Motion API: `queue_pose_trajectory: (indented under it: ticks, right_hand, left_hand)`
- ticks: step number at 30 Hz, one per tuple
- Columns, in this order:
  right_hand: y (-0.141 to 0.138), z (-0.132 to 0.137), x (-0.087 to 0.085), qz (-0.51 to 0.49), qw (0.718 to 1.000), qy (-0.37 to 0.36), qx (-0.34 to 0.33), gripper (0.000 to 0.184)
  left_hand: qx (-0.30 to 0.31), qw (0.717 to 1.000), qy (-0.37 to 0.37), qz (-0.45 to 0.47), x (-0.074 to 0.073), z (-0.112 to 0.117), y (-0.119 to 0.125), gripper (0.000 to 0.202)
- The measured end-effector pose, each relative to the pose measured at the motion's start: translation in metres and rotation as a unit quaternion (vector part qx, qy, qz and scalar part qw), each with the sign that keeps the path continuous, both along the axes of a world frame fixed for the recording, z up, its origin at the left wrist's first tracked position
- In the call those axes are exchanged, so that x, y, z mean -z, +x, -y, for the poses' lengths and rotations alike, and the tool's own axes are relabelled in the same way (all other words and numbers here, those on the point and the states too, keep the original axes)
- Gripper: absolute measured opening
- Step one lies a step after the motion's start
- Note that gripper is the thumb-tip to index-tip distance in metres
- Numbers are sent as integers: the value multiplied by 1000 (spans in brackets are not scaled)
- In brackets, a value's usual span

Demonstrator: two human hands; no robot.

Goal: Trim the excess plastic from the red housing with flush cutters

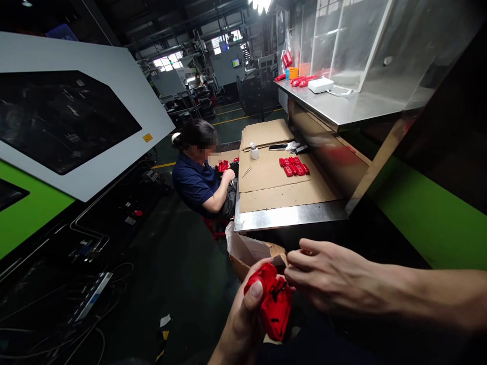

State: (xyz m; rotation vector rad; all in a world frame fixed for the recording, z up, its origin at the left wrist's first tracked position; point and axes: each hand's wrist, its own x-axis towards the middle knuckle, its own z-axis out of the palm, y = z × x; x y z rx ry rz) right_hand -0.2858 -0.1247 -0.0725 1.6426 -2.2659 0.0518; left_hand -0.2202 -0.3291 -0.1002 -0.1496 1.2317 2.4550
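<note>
dim hall | ceiling lamp glare | dark floor shadows | wide-angle edge bending | face blurred

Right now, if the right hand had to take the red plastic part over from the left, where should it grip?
Probably the upper right edge of the red plastic part, coming from the right. The left hand covers its left side with the thumb on top, and the right hand already has its fingers there.

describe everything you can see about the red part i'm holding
The red plastic part is a glossy moulded shell with curved outer faces and dark recesses along its middle. It looks like hard plastic. It is held in the air, tilted, low in the view in front of the steel table. The left hand grips it from below, thumb pressed on its upper end. The right hand touches its top edge with its fingertips.
</note>
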Motion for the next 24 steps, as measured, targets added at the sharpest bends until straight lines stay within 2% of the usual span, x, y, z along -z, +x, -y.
queue_pose_trajectory:
  ticks: [3,5,7,8,10,13,15,18,20,22,24]
  right_hand:
    - [-4,-2,5,-35,999,-26,18,9]
    - [-7,-5,7,-54,997,-36,40,10]
    - [-6,-8,9,-13,996,-57,74,21]
    - [-4,-9,11,40,991,-85,96,29]
    - [4,-8,18,187,958,-170,135,34]
    - [18,1,35,352,874,-303,144,18]
    - [25,10,46,391,840,-348,140,12]
    - [31,21,58,397,823,-379,145,10]
    - [34,25,62,409,807,-398,156,11]
    - [39,27,65,449,770,-419,175,10]
    - [47,29,69,507,718,-437,193,8]
  left_hand:
    - [-26,999,11,41,6,-1,1,59]
    - [-47,997,-2,61,7,1,1,72]
    - [-70,995,-22,67,7,3,1,86]
    - [-78,994,-25,66,8,3,1,92]
    - [-86,995,-15,57,9,2,0,98]
    - [-75,997,-4,10,13,-3,0,94]
    - [-66,997,-19,-25,16,-7,0,89]
    - [-62,995,-53,-61,19,-10,2,83]
    - [-51,995,-48,-75,20,-10,4,83]
    - [-36,995,-62,-72,23,-9,8,90]
    - [-35,990,-125,-53,27,-9,16,85]
